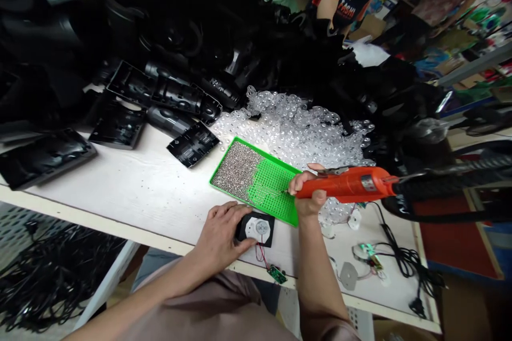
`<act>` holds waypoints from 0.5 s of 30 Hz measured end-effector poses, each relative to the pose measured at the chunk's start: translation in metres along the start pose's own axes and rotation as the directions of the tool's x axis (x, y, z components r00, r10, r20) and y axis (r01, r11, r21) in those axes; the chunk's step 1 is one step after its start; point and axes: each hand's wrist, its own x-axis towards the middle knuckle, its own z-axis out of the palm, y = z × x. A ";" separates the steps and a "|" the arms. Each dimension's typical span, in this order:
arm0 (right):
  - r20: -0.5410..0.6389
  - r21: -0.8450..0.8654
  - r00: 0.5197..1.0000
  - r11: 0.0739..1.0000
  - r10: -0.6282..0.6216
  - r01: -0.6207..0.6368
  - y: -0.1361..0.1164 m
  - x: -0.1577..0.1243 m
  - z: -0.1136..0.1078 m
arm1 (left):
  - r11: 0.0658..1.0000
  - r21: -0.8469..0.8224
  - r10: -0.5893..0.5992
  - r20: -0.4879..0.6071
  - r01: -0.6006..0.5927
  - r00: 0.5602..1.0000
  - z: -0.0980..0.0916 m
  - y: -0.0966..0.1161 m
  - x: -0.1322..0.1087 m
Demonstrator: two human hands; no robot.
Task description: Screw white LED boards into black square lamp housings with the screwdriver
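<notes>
My right hand [309, 192] is wrapped round an orange electric screwdriver [348, 184], its tip pointing left over the green tray. That tray [276, 177] is perforated, and small metal screws [238, 169] fill its left part and thin out toward the middle. Below it, my left hand [226, 232] grips the left side of a black square part [269, 224], thumb at the near edge and fingers at the far one. A white eight-sided plate with a round piece [262, 227] sits on that part. Red and dark wires lead from it to a small green circuit board [277, 274] by the table edge.
Clear plastic discs [296, 122] are heaped behind the tray. Black housing shells [176, 93] are piled left and behind. Right lie black cables [404, 261] and a grey plate [349, 276]. A person [346, 2] is across the pile. Cords [52, 272] hang below left.
</notes>
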 end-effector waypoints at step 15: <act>0.006 0.055 1.000 0.998 -0.018 0.018 -0.068 -0.014 0.036 | 1.000 -0.029 -0.010 0.007 0.010 1.000 -0.002 0.004 0.001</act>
